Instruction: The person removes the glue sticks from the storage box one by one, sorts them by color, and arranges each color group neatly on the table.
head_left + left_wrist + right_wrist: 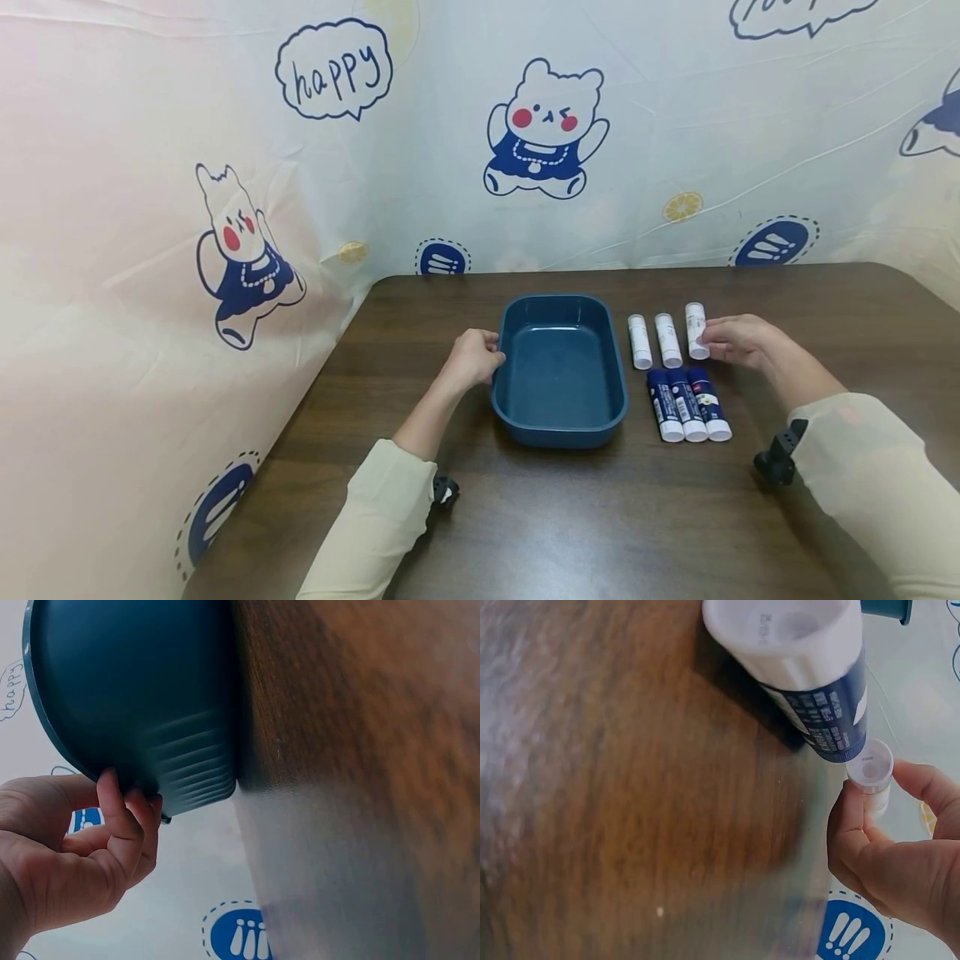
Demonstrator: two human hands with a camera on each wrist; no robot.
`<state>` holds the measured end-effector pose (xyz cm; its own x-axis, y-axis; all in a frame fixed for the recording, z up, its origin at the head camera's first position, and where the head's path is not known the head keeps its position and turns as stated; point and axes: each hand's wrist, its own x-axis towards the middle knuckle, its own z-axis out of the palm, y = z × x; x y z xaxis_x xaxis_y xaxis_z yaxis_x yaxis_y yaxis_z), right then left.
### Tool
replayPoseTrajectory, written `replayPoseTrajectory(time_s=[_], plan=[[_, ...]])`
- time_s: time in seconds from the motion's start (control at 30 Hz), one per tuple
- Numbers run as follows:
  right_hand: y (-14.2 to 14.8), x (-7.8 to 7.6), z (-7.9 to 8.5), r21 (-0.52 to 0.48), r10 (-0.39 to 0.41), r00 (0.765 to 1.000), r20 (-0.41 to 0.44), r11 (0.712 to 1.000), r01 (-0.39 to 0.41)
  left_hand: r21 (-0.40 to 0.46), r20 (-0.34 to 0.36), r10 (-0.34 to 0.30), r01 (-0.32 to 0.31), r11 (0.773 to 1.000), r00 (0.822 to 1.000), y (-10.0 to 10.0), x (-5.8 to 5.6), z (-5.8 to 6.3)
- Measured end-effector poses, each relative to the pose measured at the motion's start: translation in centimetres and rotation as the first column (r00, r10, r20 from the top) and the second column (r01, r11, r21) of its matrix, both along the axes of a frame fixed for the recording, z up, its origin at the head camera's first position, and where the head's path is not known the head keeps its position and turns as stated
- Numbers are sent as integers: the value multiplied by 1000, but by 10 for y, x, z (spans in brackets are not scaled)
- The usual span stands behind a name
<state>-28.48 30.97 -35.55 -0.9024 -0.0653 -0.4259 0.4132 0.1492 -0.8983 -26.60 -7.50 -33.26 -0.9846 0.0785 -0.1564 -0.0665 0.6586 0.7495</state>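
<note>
A deep blue rectangular basin (pixel 558 375) with rounded corners stands on the table. My left hand (pixel 474 358) pinches its left rim; in the left wrist view the curled fingers (pixel 124 817) lie against the outer wall under the lip. Right of the basin, several glue sticks lie in two rows. The back row holds white ones, a left one (pixel 640 342), a middle one (pixel 668 340) and a right one (pixel 695 321). My right hand (pixel 738 340) pinches the right white glue stick between thumb and fingers. Blue glue sticks (pixel 681 406) with white ends lie side by side in front.
The brown wooden table (pixel 600 525) reaches back to a pale printed cloth (pixel 442 150) hanging behind and at the left. A black wrist camera (pixel 780 454) sits at the right cuff, another (pixel 445 492) at the left cuff.
</note>
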Motion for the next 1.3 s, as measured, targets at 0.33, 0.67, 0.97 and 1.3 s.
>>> replayPoseTrajectory(time_s=[0.33, 0.67, 0.97, 1.3], plan=[[-4, -2, -3, 100, 7, 1000, -18, 995, -5, -4, -7, -3, 3, 1000, 1000, -1, 0, 0], [-10, 0, -2, 203, 34, 999, -34, 979, -27, -11, -25, -16, 15, 1000, 1000, -1, 3, 1], [-16, 0, 0, 287, 14, 1000, -7, 958, -11, -14, -22, -14, 14, 1000, 1000, 0, 3, 1], [-17, -1, -1, 322, 26, 1000, 4, 946, -26, -13, -7, -1, 0, 1000, 1000, -1, 1, 1]])
